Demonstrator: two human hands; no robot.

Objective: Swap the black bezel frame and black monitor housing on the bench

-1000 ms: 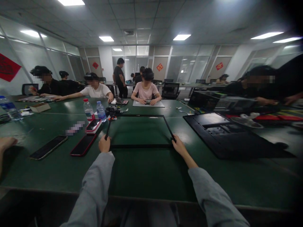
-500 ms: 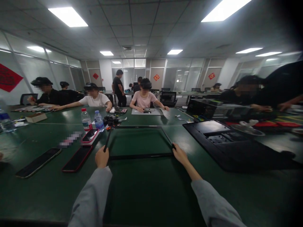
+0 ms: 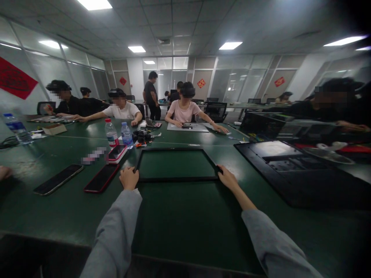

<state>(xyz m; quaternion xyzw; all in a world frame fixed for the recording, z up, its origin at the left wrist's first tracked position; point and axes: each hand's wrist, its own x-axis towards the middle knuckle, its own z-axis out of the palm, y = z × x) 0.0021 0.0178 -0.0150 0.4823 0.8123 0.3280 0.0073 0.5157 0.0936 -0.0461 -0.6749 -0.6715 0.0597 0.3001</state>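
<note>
The left hand (image 3: 129,178) is curled round the left side of a thin black frame (image 3: 177,179), close to its near corner. The right hand (image 3: 227,177) grips the right side at about the same depth, fingers closed to a narrow hold. How firmly either presses cannot be told. The frame is rectangular and hollow, and the green counter (image 3: 185,216) shows through it; it lies flat, on the counter or just above it, I cannot tell which.

The step in hand looks like steadying or placing the frame with a grip on both sides. As I judge it, moving it calls for the two hands to act together and keep it level, since such slim bars could flex or twist.

Left of the frame lie a red-edged phone (image 3: 101,178) and, farther left, a dark phone (image 3: 58,179). Beyond them stand a red-capped bottle (image 3: 111,133) and a blue-capped bottle (image 3: 126,135), with a dark jumble of small parts (image 3: 142,137) just to their right. To the right of the frame, well apart from the right hand, lies a large black panel (image 3: 290,175). On the far side sits a person in a pink top (image 3: 184,110), one arm stretched out over the counter.
</note>
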